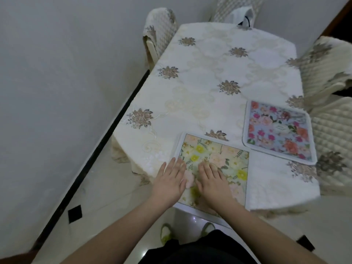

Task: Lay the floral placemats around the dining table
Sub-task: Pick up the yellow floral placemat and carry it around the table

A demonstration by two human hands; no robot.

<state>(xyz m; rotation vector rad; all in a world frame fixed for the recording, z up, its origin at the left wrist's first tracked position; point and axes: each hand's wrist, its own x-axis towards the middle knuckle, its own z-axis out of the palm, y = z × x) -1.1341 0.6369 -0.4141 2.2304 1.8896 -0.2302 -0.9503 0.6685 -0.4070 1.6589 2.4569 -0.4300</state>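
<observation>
A person's left hand (170, 181) and right hand (213, 182), fingers flat and spread, press a glossy yellow-flowered placemat (219, 164) whose near edge overhangs the table's near end. Just beyond, a pink-flowered placemat (278, 131), round-cornered, lies near the right edge of the embroidered cream tablecloth (209, 73); quilted chairs (329, 65) ring the far end.

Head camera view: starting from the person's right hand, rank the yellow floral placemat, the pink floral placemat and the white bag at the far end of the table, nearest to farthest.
From the right hand:
1. Yellow floral placemat: directly under the hand, at the near table edge.
2. Pink floral placemat: to the right, by the right-side chair.
3. White bag: at the far end of the table.
</observation>
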